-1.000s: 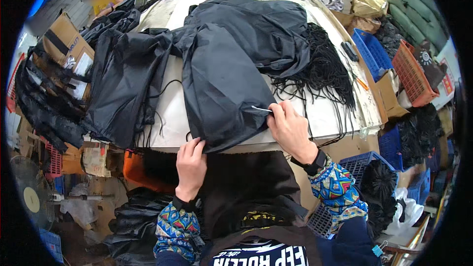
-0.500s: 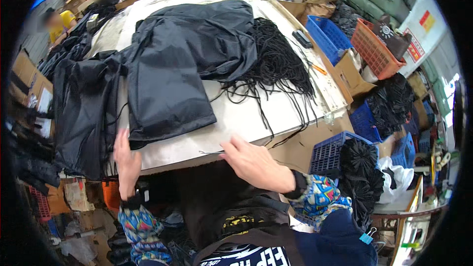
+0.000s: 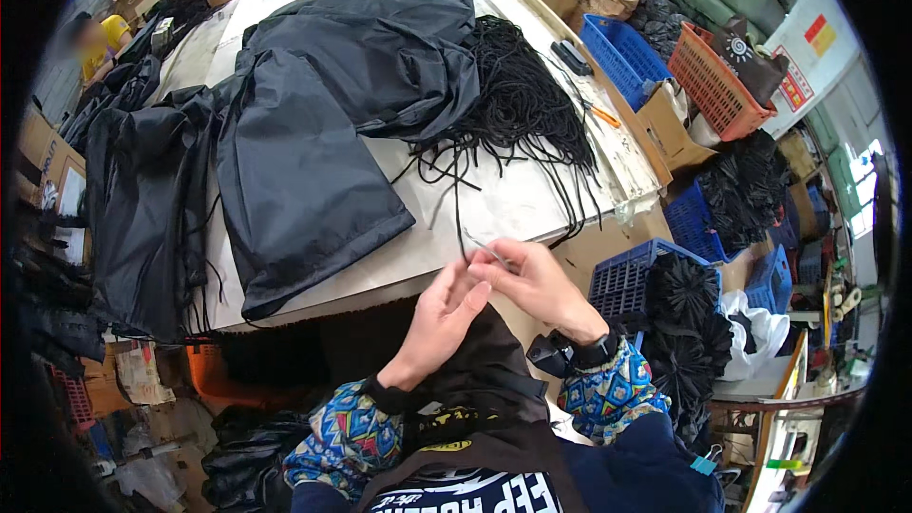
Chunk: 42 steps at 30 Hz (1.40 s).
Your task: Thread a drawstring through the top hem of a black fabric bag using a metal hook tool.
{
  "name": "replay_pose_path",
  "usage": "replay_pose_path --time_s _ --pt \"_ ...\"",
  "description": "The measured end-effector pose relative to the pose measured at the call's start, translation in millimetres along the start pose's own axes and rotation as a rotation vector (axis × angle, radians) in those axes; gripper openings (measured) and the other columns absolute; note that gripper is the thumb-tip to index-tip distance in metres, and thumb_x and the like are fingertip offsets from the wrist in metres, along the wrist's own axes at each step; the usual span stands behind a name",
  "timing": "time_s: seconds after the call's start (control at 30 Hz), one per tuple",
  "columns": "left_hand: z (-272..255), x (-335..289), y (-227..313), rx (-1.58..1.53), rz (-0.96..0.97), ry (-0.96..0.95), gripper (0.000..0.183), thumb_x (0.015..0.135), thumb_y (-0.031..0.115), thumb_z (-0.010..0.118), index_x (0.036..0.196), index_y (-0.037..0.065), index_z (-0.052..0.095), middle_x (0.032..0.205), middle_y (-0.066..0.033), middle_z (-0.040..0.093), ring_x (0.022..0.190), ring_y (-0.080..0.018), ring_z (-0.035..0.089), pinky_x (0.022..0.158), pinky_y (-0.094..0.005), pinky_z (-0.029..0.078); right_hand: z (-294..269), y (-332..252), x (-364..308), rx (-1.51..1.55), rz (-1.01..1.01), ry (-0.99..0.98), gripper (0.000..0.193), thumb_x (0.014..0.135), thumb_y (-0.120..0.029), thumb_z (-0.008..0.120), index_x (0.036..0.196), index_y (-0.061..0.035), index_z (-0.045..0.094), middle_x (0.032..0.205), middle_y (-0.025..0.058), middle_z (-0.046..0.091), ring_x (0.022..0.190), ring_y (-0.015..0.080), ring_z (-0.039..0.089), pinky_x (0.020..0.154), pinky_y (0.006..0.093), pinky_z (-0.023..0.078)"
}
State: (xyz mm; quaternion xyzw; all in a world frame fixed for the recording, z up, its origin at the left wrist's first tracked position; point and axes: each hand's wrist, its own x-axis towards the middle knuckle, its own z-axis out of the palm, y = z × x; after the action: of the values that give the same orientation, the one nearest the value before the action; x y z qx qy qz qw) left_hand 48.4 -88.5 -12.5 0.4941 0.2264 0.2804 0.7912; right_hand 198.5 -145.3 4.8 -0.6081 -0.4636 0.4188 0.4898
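Note:
My left hand (image 3: pixel 439 315) and my right hand (image 3: pixel 537 287) meet at the near edge of the table. Between the fingers of the left hand is the end of a black cord (image 3: pixel 459 214), which runs up to a tangled bundle of black cords (image 3: pixel 532 85). A thin, wire-like metal tool (image 3: pixel 491 251) is pinched in my right hand, its tip close to the cord; whether they touch cannot be made out. Beyond the hands lie black fabric pieces (image 3: pixel 304 185), smooth and slightly shiny, one hanging over the table's left front edge.
The white-topped table (image 3: pixel 285 296) fills the middle. On its right side lie an orange-handled cutter (image 3: pixel 605 117) and a dark box-shaped object (image 3: pixel 571 58). Blue crates (image 3: pixel 622 275) and an orange crate (image 3: pixel 719 85) stand to the right. A person (image 3: pixel 100 47) is at the far left.
My left hand has left the fabric's edge, moved right and taken a cord end. My right hand has come up slightly to meet it, still holding the thin tool.

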Motion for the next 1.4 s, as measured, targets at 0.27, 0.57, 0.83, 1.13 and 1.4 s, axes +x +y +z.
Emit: replay_pose_path --time_s 0.27,0.57,0.83,1.13,1.4 --pt "-90.1 -49.0 59.7 -0.012 -0.197 -0.047 0.021 0.095 0.012 0.049 0.107 -0.002 0.061 0.062 -0.0034 0.055 0.045 -0.0055 0.04 0.042 -0.0186 0.03 -72.2 8.2 -35.0 -0.263 -0.007 0.638 0.014 0.088 -0.012 0.061 0.091 0.0021 0.061 0.068 -0.0037 0.052 0.064 0.0033 0.044 0.056 0.0197 0.038" --pt "-170.9 -120.6 88.4 -1.223 0.495 -0.092 0.033 0.097 0.017 0.042 0.112 -0.011 0.05 0.068 -0.0059 0.055 0.05 -0.014 0.054 0.041 -0.0233 0.046 -152.8 71.0 -42.1 -0.954 0.029 1.153 0.021 0.09 -0.016 0.056 0.095 0.0035 0.06 0.084 0.017 0.061 0.074 0.025 0.059 0.068 0.0345 0.046" --pt "-70.6 -54.5 59.8 -0.296 -0.4 0.068 0.022 0.095 0.011 0.048 0.107 -0.004 0.058 0.073 -0.01 0.061 0.042 -0.0078 0.044 0.035 -0.0187 0.035 -0.6 -28.8 -6.4 -0.262 0.042 -0.255 0.035 0.084 -0.016 0.066 0.116 -0.005 0.058 0.075 0.0056 0.062 0.068 0.0111 0.059 0.061 0.0279 0.048" --pt "-113.1 -66.7 43.7 -0.872 -0.158 -0.006 0.022 0.096 0.009 0.044 0.109 -0.005 0.055 0.074 -0.0099 0.058 0.044 -0.0082 0.045 0.035 -0.0186 0.035 -54.0 -26.5 -22.0 -0.23 0.138 0.075 0.015 0.09 -0.009 0.057 0.085 0.0021 0.064 0.077 0.0005 0.06 0.07 0.0077 0.053 0.063 0.0219 0.042" --pt "-143.4 -79.1 34.6 -1.247 0.033 -0.058 0.025 0.096 0.009 0.042 0.115 -0.004 0.053 0.096 -0.0155 0.065 0.062 -0.0114 0.054 0.045 -0.0197 0.043 -165.5 54.6 -65.0 -0.358 0.181 0.641 0.019 0.092 -0.013 0.055 0.085 0.0028 0.063 0.072 -0.0035 0.055 0.066 0.0038 0.044 0.057 0.0199 0.034"
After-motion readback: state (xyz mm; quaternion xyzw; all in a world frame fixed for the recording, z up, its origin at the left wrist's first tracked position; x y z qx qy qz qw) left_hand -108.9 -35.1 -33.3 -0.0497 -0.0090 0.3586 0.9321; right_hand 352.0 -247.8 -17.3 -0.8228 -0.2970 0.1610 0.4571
